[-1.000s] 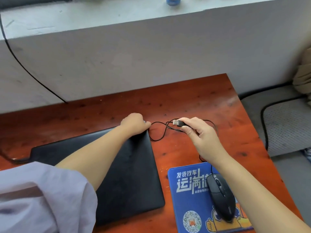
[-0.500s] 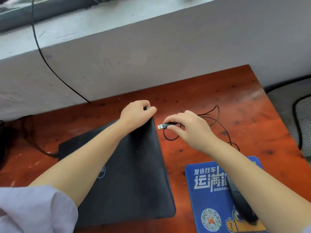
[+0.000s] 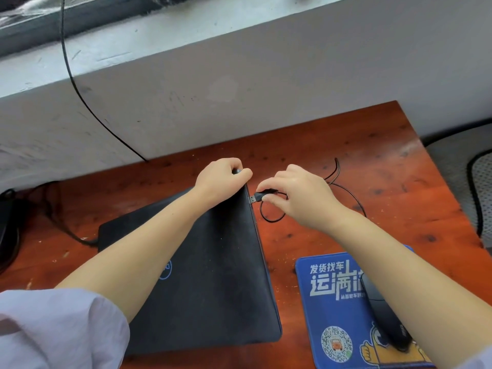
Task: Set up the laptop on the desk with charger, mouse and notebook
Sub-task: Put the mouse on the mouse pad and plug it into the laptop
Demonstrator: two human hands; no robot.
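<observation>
laptop [image 3: 207, 275] closed, black, matte lid

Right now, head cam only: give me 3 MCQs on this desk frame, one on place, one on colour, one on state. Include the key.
1. Where does the mouse sit?
A. on the laptop lid
B. on the mouse pad
C. on the window ledge

2. What colour is the mouse pad?
A. blue
B. green
C. grey

3. What state is the laptop in?
A. lid open, screen lit
B. standing on its edge
C. lid closed, lying flat

Key:
1 B, the mouse lies on the pad at the right of the desk.
2 A, the pad is blue with white print.
3 C, the dark lid faces up and is shut, while the left hand grips its far right corner and the right hand pinches the USB plug at its right edge; whether the plug has entered a port cannot be told.
</observation>
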